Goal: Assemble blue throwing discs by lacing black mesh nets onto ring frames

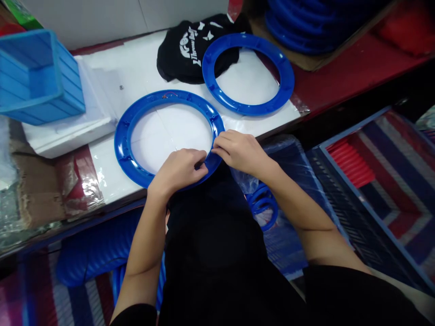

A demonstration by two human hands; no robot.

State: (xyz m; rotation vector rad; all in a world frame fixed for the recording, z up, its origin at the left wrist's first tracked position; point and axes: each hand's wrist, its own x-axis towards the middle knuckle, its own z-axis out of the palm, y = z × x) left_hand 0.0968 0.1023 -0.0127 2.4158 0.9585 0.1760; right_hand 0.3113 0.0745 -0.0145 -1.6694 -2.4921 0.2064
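A blue plastic ring (124,144) lies on the white worktop by its near edge, its hollow, ribbed side facing up. A thin orange-red wire (170,95) sits in the ring's channel at the far side. My left hand (181,170) rests over the near right part of this ring, thumb and fingers closed together. My right hand (239,151) is at the ring's right side, its fingertips pinched over the channel. Whatever is between the fingers of either hand is too small or hidden to make out. A second blue ring (287,74) lies behind and to the right.
A black printed cloth (176,54) lies partly under the second ring. At left a light-blue bin (70,77) stands on white foam (68,136). Stacked blue rings (306,27) fill a carton at back right. Below, blue crates (326,149) and coiled blue rings (263,206) flank my legs.
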